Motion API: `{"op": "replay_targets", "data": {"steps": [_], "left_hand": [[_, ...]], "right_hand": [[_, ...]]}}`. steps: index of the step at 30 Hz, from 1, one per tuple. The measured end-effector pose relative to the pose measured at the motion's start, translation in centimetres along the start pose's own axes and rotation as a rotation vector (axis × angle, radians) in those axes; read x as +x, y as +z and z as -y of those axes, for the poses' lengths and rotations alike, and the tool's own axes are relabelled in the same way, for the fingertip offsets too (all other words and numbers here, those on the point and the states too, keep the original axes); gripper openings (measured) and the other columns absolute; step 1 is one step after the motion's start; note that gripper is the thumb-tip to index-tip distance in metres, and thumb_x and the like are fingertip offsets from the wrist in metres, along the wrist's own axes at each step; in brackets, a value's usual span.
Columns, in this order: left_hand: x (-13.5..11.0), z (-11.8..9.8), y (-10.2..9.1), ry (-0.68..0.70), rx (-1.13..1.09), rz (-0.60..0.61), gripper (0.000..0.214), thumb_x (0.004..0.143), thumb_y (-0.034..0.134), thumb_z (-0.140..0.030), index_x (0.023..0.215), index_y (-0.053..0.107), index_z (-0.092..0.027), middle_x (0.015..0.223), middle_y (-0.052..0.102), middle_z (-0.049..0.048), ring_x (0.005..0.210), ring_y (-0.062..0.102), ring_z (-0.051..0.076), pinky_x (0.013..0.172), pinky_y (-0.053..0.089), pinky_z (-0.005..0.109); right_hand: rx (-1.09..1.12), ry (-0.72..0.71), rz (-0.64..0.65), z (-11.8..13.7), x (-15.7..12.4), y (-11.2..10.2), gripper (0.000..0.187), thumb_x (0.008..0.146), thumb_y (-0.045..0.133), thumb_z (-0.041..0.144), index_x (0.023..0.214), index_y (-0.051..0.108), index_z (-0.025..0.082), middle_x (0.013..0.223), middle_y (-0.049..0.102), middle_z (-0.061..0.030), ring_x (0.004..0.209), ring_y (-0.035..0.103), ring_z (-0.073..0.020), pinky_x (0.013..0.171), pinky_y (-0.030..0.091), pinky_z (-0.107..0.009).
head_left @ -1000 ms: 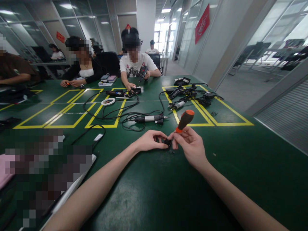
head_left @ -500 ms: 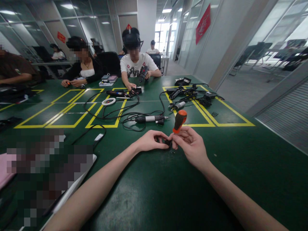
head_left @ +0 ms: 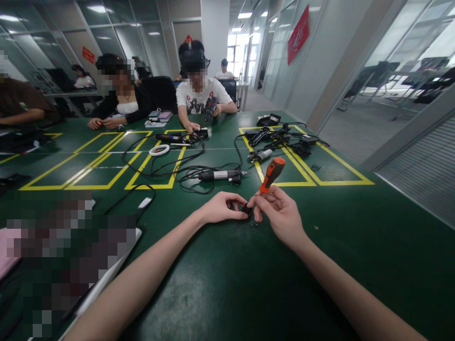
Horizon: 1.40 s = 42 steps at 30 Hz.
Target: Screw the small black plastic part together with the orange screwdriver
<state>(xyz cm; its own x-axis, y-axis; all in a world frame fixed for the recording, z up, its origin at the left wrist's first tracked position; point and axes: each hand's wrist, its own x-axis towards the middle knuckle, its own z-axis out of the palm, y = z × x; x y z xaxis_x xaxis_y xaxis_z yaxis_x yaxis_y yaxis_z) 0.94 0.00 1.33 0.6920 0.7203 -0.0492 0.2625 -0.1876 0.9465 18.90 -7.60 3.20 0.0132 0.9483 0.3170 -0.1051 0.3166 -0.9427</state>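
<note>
My left hand [head_left: 221, 208] pinches a small black part [head_left: 246, 209] against the green table [head_left: 227, 284]. My right hand [head_left: 279, 214] grips an orange-and-black screwdriver [head_left: 270, 174], handle up and tilted right, its tip down at the black part. The two hands nearly touch over the part. A few tiny screws [head_left: 254, 224] lie on the table just under my right hand.
Beyond my hands lie an electric screwdriver [head_left: 220, 175] with tangled black cables, a white ring [head_left: 159, 150] and more black tools [head_left: 280, 139] inside yellow taped boxes. Two people sit across the table handling tools. A pixelated area covers the near left.
The screwdriver handle has rocked left and then back to the right while both hands stayed on the black part.
</note>
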Motion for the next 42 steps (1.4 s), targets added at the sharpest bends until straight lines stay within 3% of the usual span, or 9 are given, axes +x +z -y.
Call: {"op": "replay_targets", "data": {"steps": [10,18,24,30,34,38,42], "left_hand": [[0.10,0.39,0.06,0.022,-0.002,-0.009,0.042,0.071,0.085,-0.034,0.106,0.079,-0.011,0.073,0.070,-0.0002,0.066,0.058,0.012,0.064,0.042,0.023],[0.07,0.26,0.02,0.021,0.006,0.002,0.037,0.072,0.085,-0.034,0.100,0.079,-0.011,0.073,0.069,-0.0007,0.066,0.055,0.011,0.063,0.040,0.022],[0.08,0.26,0.03,0.041,0.004,-0.005,0.036,0.071,0.085,-0.034,0.098,0.079,-0.012,0.073,0.069,-0.0007,0.067,0.056,0.012,0.064,0.039,0.023],[0.05,0.08,0.02,0.027,-0.019,-0.002,0.036,0.070,0.084,-0.034,0.097,0.078,-0.012,0.071,0.067,-0.0019,0.065,0.054,0.011,0.064,0.040,0.022],[0.10,0.18,0.00,0.027,-0.017,0.005,0.035,0.071,0.085,-0.033,0.099,0.079,-0.012,0.071,0.068,-0.0016,0.066,0.056,0.011,0.066,0.041,0.023],[0.15,0.19,0.07,0.013,0.004,-0.023,0.039,0.070,0.087,-0.033,0.102,0.080,-0.013,0.077,0.070,-0.0005,0.068,0.056,0.012,0.066,0.042,0.023],[0.22,0.22,0.14,0.001,0.009,-0.017,0.041,0.070,0.086,-0.035,0.103,0.080,-0.012,0.077,0.068,-0.0010,0.065,0.052,0.011,0.064,0.040,0.023]], "right_hand": [[-0.088,-0.009,-0.010,-0.04,0.07,-0.33,0.040,0.089,0.072,0.059,0.090,0.073,0.019,0.067,0.067,-0.0010,0.046,0.059,-0.0134,0.047,0.051,-0.029],[-0.012,0.002,-0.034,-0.06,0.10,-0.13,0.037,0.085,0.078,0.054,0.090,0.058,0.023,0.072,0.077,-0.0020,0.047,0.061,-0.0130,0.048,0.052,-0.027],[-0.049,-0.004,0.004,0.01,0.07,-0.28,0.039,0.088,0.073,0.058,0.091,0.067,0.020,0.081,0.078,-0.0064,0.048,0.063,-0.0139,0.048,0.054,-0.030],[-0.014,0.018,-0.025,-0.04,-0.16,-0.09,0.037,0.084,0.080,0.053,0.087,0.058,0.023,0.073,0.077,-0.0028,0.046,0.061,-0.0131,0.047,0.052,-0.027],[-0.037,0.009,-0.004,0.00,-0.03,-0.19,0.037,0.086,0.078,0.055,0.083,0.064,0.020,0.078,0.077,-0.0056,0.047,0.061,-0.0131,0.047,0.051,-0.028],[-0.004,-0.005,0.017,-0.29,0.04,-0.31,0.037,0.090,0.072,0.057,0.093,0.067,0.020,0.072,0.073,-0.0028,0.046,0.061,-0.0138,0.046,0.050,-0.028],[0.032,-0.033,-0.013,-0.76,0.08,-0.25,0.034,0.089,0.076,0.051,0.094,0.058,0.023,0.068,0.072,0.0016,0.044,0.060,-0.0124,0.046,0.049,-0.026]]}}
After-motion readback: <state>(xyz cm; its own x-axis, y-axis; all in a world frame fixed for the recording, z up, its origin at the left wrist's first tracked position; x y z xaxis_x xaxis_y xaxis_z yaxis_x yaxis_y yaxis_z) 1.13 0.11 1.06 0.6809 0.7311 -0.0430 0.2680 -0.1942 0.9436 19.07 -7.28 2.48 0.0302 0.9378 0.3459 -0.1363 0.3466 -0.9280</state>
